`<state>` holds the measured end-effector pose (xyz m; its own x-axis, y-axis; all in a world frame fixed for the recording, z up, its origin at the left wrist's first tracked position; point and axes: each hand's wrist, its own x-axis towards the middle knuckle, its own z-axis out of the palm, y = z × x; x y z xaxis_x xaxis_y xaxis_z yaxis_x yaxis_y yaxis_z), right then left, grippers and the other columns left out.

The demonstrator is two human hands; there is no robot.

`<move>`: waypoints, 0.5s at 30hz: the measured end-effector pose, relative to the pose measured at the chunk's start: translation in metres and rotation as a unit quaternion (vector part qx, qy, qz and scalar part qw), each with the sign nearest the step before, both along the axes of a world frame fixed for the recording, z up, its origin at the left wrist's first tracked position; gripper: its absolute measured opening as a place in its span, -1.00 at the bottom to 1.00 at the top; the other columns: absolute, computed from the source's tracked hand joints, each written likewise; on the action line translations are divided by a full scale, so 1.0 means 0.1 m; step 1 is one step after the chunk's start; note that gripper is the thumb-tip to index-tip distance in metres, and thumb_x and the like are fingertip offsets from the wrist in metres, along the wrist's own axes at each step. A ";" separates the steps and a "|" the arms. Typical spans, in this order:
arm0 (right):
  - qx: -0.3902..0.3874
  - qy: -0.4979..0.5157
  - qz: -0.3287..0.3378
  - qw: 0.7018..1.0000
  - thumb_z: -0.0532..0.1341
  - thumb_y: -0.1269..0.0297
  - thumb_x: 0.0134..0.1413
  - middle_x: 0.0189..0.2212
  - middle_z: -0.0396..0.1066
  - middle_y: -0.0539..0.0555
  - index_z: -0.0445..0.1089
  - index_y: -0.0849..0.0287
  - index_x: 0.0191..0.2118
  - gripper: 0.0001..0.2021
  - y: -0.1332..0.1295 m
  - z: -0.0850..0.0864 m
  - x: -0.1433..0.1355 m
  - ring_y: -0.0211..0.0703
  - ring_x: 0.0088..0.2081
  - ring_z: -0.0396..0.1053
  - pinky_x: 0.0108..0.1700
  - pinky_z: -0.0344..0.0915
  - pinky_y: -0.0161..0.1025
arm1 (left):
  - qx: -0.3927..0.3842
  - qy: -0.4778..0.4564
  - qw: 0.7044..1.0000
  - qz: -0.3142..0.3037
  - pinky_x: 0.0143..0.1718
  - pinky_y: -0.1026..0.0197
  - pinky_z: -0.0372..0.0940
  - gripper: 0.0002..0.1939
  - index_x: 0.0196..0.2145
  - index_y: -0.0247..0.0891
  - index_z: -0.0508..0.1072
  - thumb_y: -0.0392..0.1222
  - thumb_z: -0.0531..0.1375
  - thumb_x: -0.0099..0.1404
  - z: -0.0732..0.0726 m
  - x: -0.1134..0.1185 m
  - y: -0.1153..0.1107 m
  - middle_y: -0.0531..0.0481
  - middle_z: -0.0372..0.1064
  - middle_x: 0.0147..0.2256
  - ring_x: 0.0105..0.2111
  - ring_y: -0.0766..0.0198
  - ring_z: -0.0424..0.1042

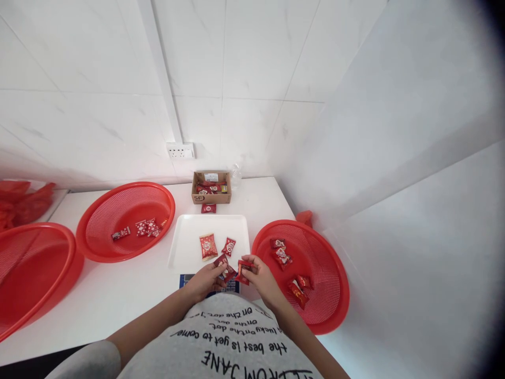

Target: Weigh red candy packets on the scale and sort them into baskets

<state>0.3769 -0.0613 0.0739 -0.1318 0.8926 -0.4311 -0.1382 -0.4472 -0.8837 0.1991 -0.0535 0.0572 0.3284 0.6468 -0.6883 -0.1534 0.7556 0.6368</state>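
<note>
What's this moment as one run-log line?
left hand: holds dark-red packet; right hand: holds bright-red packet; white tray: larger packet, smaller packet

Behind the bare hands (203, 281) (261, 277) is a grey shirt (177, 355) with black handwritten-style lettering (239, 345), including "the best is yet to come"; its left sleeve (92, 360) is plain grey.

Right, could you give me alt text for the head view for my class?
A person's left hand holds a dark red packet and the right hand a brighter one, at the near edge of a white tray with two more packets. A red basket of packets stands on either side, a cardboard box beyond.
</note>
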 end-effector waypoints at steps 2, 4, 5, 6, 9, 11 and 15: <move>0.008 -0.002 0.001 1.000 0.28 0.32 -0.25 -0.30 0.45 0.03 0.30 0.13 -0.19 -0.62 0.00 -0.02 0.00 -0.15 -0.25 0.39 -0.13 0.30 -0.15 | 0.004 0.004 1.000 -0.005 -0.55 0.34 0.05 -0.50 -0.28 -0.30 0.39 0.14 0.31 -0.05 0.00 0.01 0.00 0.03 0.39 -0.45 -0.61 0.44 0.26; 0.015 -0.012 -0.002 1.000 0.28 0.33 -0.26 -0.28 0.45 0.04 0.31 0.13 -0.18 -0.61 0.00 -0.05 0.00 -0.13 -0.22 0.39 -0.09 0.29 -0.14 | 0.006 0.009 1.000 -0.007 -0.57 0.34 0.03 -0.50 -0.28 -0.30 0.39 0.12 0.33 -0.07 -0.02 0.01 -0.01 0.04 0.38 -0.47 -0.63 0.45 0.23; 0.018 -0.019 -0.004 1.000 0.27 0.34 -0.26 -0.26 0.45 0.05 0.31 0.13 -0.17 -0.61 0.00 -0.07 0.00 -0.12 -0.20 0.38 -0.07 0.28 -0.13 | 0.006 0.011 1.000 -0.008 -0.57 0.34 0.03 -0.50 -0.27 -0.30 0.39 0.10 0.33 -0.08 -0.03 0.01 -0.01 0.05 0.38 -0.47 -0.63 0.45 0.22; 0.018 -0.026 -0.005 0.999 0.27 0.34 -0.25 -0.25 0.45 0.05 0.31 0.14 -0.17 -0.61 0.01 -0.08 -0.01 -0.11 -0.18 0.38 -0.05 0.27 -0.12 | 0.006 0.013 1.000 -0.008 -0.57 0.34 0.03 -0.50 -0.27 -0.30 0.39 0.09 0.34 -0.08 -0.04 0.01 -0.01 0.05 0.37 -0.46 -0.63 0.46 0.22; 0.024 -0.023 -0.010 0.999 0.24 0.33 -0.22 -0.22 0.44 0.07 0.30 0.14 -0.14 -0.61 0.03 -0.11 -0.03 -0.10 -0.14 0.37 0.00 0.23 -0.10 | 0.010 0.021 1.000 -0.004 -0.54 0.35 0.08 -0.51 -0.22 -0.28 0.38 0.05 0.33 -0.05 -0.03 -0.01 0.00 0.06 0.37 -0.43 -0.59 0.45 0.25; 0.045 0.000 -0.008 0.999 0.23 0.30 -0.20 -0.12 0.41 0.08 0.28 0.13 -0.07 -0.56 0.06 -0.12 -0.06 -0.10 -0.05 0.33 0.07 0.17 -0.09 | 0.015 0.027 1.000 -0.005 -0.49 0.34 0.14 -0.51 -0.16 -0.26 0.35 0.04 0.30 0.00 -0.01 -0.03 0.01 0.03 0.39 -0.38 -0.55 0.42 0.30; 0.080 -0.047 0.011 0.996 0.24 0.30 -0.21 0.17 0.12 0.09 0.22 0.07 0.05 -0.43 0.10 -0.16 -0.10 -0.06 0.24 -0.04 0.18 0.03 -0.04 | 0.032 0.085 0.996 -0.021 -0.42 0.25 0.24 -0.31 0.13 -0.22 0.08 -0.02 0.22 0.10 0.00 -0.06 0.05 -0.06 0.41 -0.31 -0.48 0.30 0.39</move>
<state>0.3672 -0.0517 0.0578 -0.1171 0.9481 -0.2958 -0.0433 -0.3024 -0.9522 0.1936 -0.0486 0.0572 0.2389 0.6795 -0.6937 -0.0092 0.7159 0.6981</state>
